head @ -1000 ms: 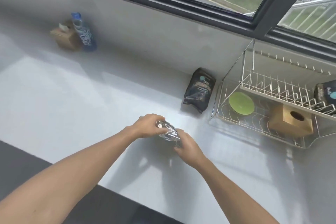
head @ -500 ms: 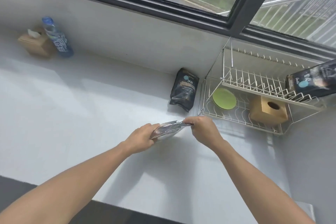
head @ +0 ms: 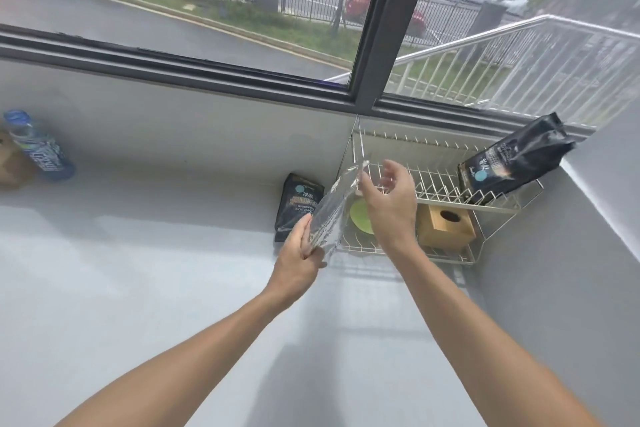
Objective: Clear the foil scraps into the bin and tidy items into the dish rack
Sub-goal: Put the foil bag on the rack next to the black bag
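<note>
With the foil sheet [head: 334,208] stretched just left of the dish rack [head: 446,184], left hand [head: 298,253] pinching its lower end, right hand [head: 388,199] open-fingered at its top, crumpling it tight would suit binning.

Foil sheet [head: 334,208]: thin, shiny, crinkled metal. Dish rack [head: 446,184]: pale coated wire. Box [head: 446,227]: matt wood. Pouches [head: 516,159] [head: 299,206]: glossy black. Counter [head: 138,288]: smooth, matt grey. Bottle [head: 38,149]: clear plastic.

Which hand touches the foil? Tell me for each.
Left hand: touching; the head view shows its fingers gripping the foil's lower edge. Right hand: cannot tell; its open fingers meet the top corner, contact unclear.
</note>
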